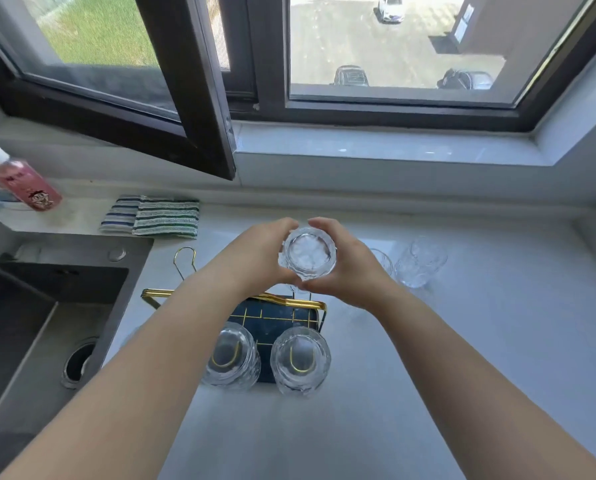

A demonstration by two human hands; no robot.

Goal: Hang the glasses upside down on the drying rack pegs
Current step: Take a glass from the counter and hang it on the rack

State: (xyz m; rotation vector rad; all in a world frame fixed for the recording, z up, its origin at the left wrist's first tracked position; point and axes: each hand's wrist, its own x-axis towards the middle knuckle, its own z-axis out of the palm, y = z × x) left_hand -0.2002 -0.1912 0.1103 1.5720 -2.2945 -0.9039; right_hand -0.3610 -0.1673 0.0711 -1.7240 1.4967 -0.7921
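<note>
Cupping a clear glass point(308, 253) between them, the left hand point(262, 252) and the right hand point(345, 263) meet above the far end of the drying rack point(275, 311). The glass is upside down, its thick base facing the camera, and each hand curls partly closed around one side of it, fingertips nearly touching at the far rim and thumbs close together below. It sits squarely between the two palms, held clear of the counter point(462, 341).

Under the hands, the rack has a dark tray with gold wire bars and stands just right of the sink point(47, 323). Two glasses already hang upside down on its near pegs: a left one point(232, 358) and a right one point(300, 362), each with a gold loop showing through its base. A bare gold peg point(185, 261) rises at the rack's far left.

Toward the right part of the counter, two more glasses wait: one point(421, 261) in plain sight, another point(383, 261) partly hidden behind the right wrist. Striped cloths point(151, 220) lie near the counter's back edge.
</note>
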